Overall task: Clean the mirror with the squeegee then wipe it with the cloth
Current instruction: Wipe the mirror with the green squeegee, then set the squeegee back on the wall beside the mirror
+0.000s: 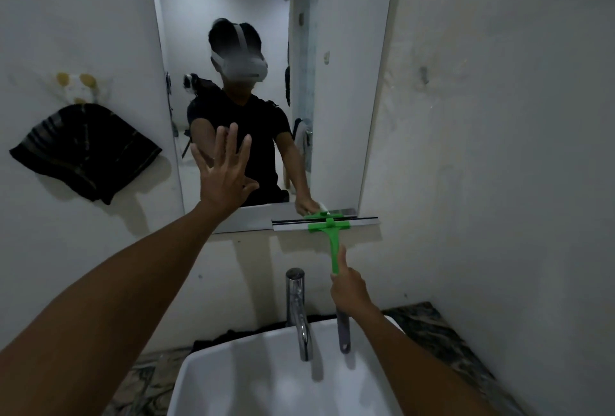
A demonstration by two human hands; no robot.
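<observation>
A tall frameless mirror hangs on the white wall above the sink. My right hand grips the handle of a green squeegee, whose blade lies across the mirror's bottom right edge. The handle's grey end sticks out below my fist. My left hand is raised with fingers spread, flat against or just in front of the lower left of the glass. A dark striped cloth hangs on the wall to the left of the mirror.
A white basin sits below with a tall chrome tap at its back, close to my right hand. A marbled counter runs along the wall. A dark fabric lies behind the basin. The right wall stands close.
</observation>
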